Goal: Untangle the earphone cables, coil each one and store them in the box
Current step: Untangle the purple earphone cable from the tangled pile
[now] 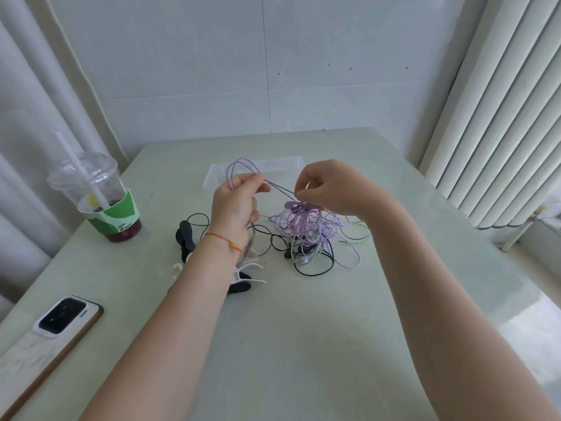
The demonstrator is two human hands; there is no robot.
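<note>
**Purple cable held taut above the tangle**

Pale grey-green and faintly glossy, the table (303, 344) runs back to a wall of large light tiles, with white curtains hanging on the left and ribbed vertical blinds on the right. At the left edge stands a plastic cup (95, 197) with a domed lid, a straw and a green sleeve, a little dark drink left in the bottom. Nearer the front corner lies a phone (51, 332), camera side up, partly cut off by the picture's edge.

Both arms reach in over the middle of the table. The left hand (235, 205), a red thread bracelet on its wrist, pinches loops of a purple cable (239, 167) that arch up above its fingers. The right hand (326, 189) pinches the same cable just across from it, a short stretch drawn tight between them. Below lies the tangle (315, 235) of lilac, black and pale cords; where one ends and another starts I cannot tell. Behind the hands sits the clear box (212, 177), largely hidden by them. White and black clips (243, 276) lie under the left forearm, half covered.
</note>
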